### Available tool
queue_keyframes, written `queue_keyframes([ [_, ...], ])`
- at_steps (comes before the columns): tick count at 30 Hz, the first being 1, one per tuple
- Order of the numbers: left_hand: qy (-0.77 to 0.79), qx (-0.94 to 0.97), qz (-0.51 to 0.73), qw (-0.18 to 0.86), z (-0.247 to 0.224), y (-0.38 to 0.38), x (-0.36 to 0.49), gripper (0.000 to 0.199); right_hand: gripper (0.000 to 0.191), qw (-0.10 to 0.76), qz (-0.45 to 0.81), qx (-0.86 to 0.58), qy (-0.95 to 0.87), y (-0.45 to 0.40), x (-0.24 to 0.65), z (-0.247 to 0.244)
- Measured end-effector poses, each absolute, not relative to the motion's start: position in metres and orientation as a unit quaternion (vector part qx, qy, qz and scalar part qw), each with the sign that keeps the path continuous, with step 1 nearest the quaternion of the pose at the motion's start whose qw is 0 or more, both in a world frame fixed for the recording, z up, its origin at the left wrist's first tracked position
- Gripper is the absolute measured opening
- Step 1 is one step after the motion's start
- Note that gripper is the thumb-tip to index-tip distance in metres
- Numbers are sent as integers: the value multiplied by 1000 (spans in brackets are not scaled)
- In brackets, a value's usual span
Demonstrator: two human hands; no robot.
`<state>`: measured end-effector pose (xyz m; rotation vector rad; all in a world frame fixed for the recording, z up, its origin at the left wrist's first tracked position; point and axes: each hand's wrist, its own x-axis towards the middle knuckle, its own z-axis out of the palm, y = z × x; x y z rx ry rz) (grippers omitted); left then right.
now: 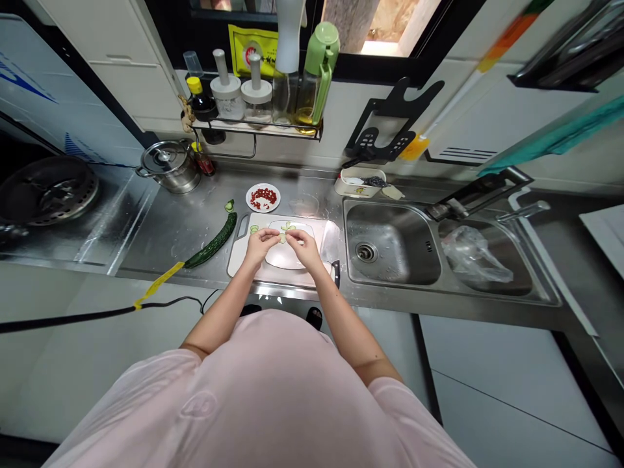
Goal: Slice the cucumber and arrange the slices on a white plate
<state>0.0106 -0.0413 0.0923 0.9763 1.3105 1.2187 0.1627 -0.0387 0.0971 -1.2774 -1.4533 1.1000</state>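
Observation:
My left hand and my right hand meet above a white plate, fingertips pinched at a small pale green cucumber slice between them. Several more cucumber slices lie near the plate's far side. The plate rests on a light cutting board, with a few slices at its upper left. A knife lies along the board's right edge, its wide blade pointing away from me. Left of the board is a long, dark green cucumber with a cut-off end piece beyond it.
A small plate of chopped red pieces sits behind the board. At the left stand a lidded pot and a wok. A double sink is at the right, a plastic bag in its far basin. Bottles and jars fill a shelf.

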Motion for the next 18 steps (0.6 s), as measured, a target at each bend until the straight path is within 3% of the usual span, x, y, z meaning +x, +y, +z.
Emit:
queue_keyframes([
  [15, 533, 403, 514, 538, 99, -50, 19, 36, 23, 443, 524, -531, -498, -38, 165, 100],
  [18, 561, 355, 454, 594, 98, -53, 19, 40, 25, 457, 520, -526, -494, -37, 167, 101],
])
